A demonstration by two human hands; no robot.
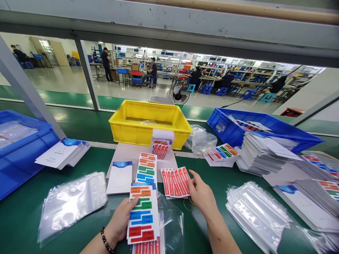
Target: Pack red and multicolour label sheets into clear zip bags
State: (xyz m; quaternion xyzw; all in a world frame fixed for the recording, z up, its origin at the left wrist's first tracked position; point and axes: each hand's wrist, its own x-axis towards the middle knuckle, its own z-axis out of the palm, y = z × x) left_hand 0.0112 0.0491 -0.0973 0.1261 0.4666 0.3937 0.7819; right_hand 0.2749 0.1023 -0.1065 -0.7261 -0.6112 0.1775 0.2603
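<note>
My left hand (122,218) grips a sheet of coloured labels (144,215), thumb on top; a blue-topped paper and a red label sheet (148,247) show beneath it. A clear plastic bag (173,220) lies under and beside them. My right hand (200,190) has its thumb and fingers at the right edge of a small stack of red label sheets (174,182), seemingly pinching a sheet. A rubber band (188,204) lies just below that stack. Ahead of my left hand are a white booklet (119,178) and another coloured label sheet (146,169).
A yellow bin (150,137) stands ahead, with blue bins (23,151) (225,123) at both sides. Clear bags (74,204) (256,215) lie left and right. Paper stacks (262,155) crowd the right. A metal frame (87,74) rises beyond; people work in the background.
</note>
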